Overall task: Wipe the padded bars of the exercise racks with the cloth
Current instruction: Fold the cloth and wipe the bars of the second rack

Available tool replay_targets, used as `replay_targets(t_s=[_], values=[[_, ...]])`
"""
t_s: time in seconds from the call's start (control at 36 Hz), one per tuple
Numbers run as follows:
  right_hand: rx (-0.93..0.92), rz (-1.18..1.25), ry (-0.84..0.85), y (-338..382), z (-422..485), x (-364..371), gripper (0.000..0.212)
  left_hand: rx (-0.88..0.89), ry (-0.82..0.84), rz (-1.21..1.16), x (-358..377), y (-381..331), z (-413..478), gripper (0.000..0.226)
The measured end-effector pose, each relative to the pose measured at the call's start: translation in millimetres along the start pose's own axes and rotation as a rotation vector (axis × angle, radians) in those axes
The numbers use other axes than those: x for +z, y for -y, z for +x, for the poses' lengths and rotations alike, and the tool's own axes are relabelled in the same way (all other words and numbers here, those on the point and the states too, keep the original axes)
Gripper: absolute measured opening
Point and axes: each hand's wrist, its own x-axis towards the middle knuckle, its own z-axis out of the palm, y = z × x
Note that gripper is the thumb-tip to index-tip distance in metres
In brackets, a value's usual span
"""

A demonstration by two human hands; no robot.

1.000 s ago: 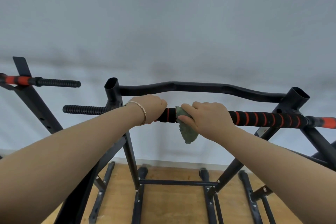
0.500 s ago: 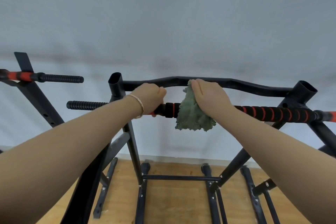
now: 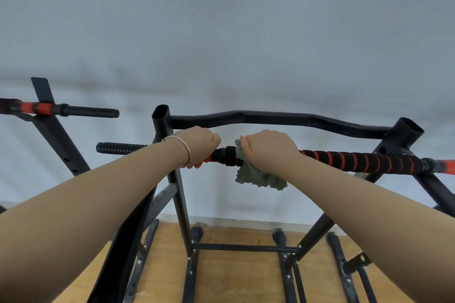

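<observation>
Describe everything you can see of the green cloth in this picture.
The cloth is dull grey-green, fuzzy and crumpled. The right hand grips it against the padded bar, black foam with red stripes. A small tuft shows above the bar; the rest hangs loose below. The left hand holds the bar nearby, not touching the cloth.

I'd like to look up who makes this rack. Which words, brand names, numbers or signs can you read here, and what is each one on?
None: no readable text shows in this view.
The padded bar carries only red and black stripes, no lettering.
The curved black bar shows no label or sticker.
The cloth held by the right hand and the bracelet show no marks.
</observation>
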Motion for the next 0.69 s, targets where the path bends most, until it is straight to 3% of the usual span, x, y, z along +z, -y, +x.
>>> replay_targets(t_s=[0.06, 0.11, 0.22, 0.31, 0.39, 0.53, 0.61, 0.69], values=[[0.036, 0.139, 0.129, -4.5, 12.1, -7.6, 0.031, -0.01, -0.066, 0.04, 3.7, -1.1, -2.2, 0.031], [0.09, 0.271, 0.272, -10.0, 21.3, -12.4, 0.029, -0.029, -0.13, 0.084, 8.0, -2.9, -6.6, 0.022], [0.289, 0.451, 0.329, -32.9, 22.2, -15.1, 0.027, -0.068, -0.219, 0.143, 16.7, -8.0, -12.5, 0.02], [0.388, 0.525, 0.153, -58.7, 7.0, -12.7, 0.022, -0.058, -0.201, 0.145, 14.5, -7.7, -12.2, 0.017], [0.425, 0.776, -0.083, -83.7, -21.9, -20.1, 0.049, -0.036, -0.143, 0.134, 7.1, -7.6, -10.4, 0.02], [0.414, 0.919, -0.284, -87.5, -61.3, -25.7, 0.057, 0.04, -0.264, 0.095, -9.3, -20.1, 0.8, 0.015], [0.4, 0.956, -0.334, -79.7, -76.6, -23.1, 0.052, 0.061, -0.295, -0.076, -21.4, -41.2, 10.8, 0.013], [0.396, 0.959, -0.437, -69.9, -85.2, -19.2, 0.046, -0.039, -0.192, -0.35, -28.3, -61.4, 21.7, 0.013]])
